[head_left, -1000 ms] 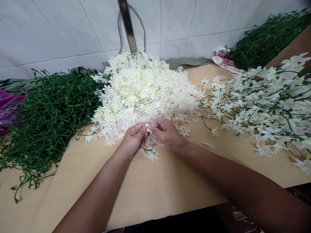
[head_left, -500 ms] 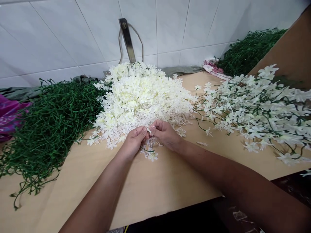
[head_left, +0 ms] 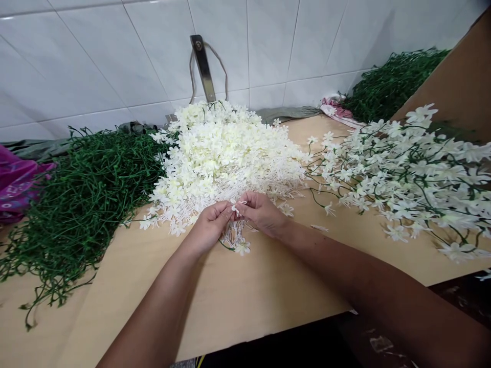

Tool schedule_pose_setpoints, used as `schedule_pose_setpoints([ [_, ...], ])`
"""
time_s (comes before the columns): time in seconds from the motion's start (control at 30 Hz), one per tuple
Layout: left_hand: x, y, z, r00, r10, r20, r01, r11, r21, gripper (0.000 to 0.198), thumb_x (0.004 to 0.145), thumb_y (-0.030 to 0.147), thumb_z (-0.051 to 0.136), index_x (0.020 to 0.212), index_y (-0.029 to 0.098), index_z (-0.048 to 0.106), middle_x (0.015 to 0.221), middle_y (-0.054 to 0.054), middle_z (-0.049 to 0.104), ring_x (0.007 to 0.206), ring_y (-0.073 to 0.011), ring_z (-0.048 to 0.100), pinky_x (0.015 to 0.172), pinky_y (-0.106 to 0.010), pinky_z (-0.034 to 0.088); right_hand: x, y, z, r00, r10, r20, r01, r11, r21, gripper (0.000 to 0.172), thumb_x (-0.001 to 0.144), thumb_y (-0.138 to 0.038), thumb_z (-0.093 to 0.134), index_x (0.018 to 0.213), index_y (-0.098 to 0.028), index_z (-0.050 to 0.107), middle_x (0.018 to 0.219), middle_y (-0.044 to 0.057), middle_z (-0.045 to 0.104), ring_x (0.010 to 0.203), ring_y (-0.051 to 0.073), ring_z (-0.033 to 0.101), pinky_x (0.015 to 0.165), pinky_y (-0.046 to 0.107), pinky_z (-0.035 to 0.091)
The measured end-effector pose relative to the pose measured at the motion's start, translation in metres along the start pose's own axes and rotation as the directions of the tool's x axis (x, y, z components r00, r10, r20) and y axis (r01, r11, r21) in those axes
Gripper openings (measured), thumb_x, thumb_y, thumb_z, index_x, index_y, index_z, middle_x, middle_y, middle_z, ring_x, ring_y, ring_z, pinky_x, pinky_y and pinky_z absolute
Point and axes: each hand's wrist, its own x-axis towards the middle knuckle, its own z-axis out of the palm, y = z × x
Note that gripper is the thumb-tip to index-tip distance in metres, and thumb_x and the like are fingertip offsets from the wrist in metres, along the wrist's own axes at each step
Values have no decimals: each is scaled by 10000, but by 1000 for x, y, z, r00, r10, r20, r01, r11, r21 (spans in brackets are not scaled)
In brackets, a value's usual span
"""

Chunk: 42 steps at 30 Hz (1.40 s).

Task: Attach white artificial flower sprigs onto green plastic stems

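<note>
My left hand [head_left: 209,225] and my right hand [head_left: 261,210] meet at the near edge of a big heap of loose white plastic flowers [head_left: 226,153]. Both pinch a small white flower piece [head_left: 234,208] between their fingertips. A thin green stem with a white flower [head_left: 238,246] hangs under my left hand onto the wooden table [head_left: 245,296]. Both hands are closed in a pinch.
A tangled pile of bare green stems [head_left: 76,199] lies at the left. Finished green sprays with white flowers [head_left: 406,174] lie at the right. More green stems [head_left: 387,84] sit at the back right, pink cloth [head_left: 19,184] at far left. White tiled wall behind with a metal bracket [head_left: 203,66].
The view has tilted up a little, so the wall shows more. My hands stay pinched together at the heap's edge with only small finger movement.
</note>
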Motion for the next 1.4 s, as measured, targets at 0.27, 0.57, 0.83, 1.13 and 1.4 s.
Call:
schedule_pose_setpoints([
  [0.27, -2, -9, -1, 998, -34, 55, 38, 997, -67, 341, 670, 453, 584, 588, 151, 450, 484, 52, 359, 436, -60, 282, 424, -199, 206, -8, -2, 1, 999, -32, -18, 25, 956, -293, 306, 599, -372, 677, 607, -174, 444, 564, -30, 560, 553, 92, 515, 554, 232, 404],
  [0.57, -2, 2, -1, 999, 33, -10, -33, 999, -30, 343, 660, 464, 582, 583, 147, 474, 522, 30, 413, 480, -78, 345, 465, -205, 259, -3, -8, 7, 1000, -23, -20, 17, 968, -251, 320, 591, -390, 676, 613, -171, 444, 535, -36, 539, 516, 80, 498, 529, 228, 407],
  [0.83, -14, 18, -38, 977, 143, -157, -138, 990, 42, 246, 720, 370, 549, 618, 147, 550, 495, 33, 373, 461, -75, 281, 444, -215, 213, -4, -33, -5, 961, -274, -35, 225, 852, -473, 184, 742, -347, 536, 740, -163, 527, 714, 25, 576, 661, 115, 531, 632, 282, 450],
  [1.13, -35, 24, -60, 983, -51, 177, -11, 943, 331, 205, 691, 357, 575, 649, 161, 620, 624, -17, 564, 622, -132, 486, 595, -238, 378, 25, -21, 4, 902, -347, 256, 221, -137, -966, 102, 718, -165, 572, 793, -116, 621, 897, 133, 556, 967, 248, 403, 795, 375, 366],
  [1.4, -9, 0, -57, 907, 258, -334, 30, 750, 660, 228, 743, 343, 478, 764, 170, 626, 682, -23, 592, 622, -152, 507, 583, -260, 379, 24, -26, -12, 800, -556, 224, 286, 25, -958, 103, 760, -140, 465, 694, -148, 544, 742, 62, 574, 802, 182, 466, 757, 307, 373],
])
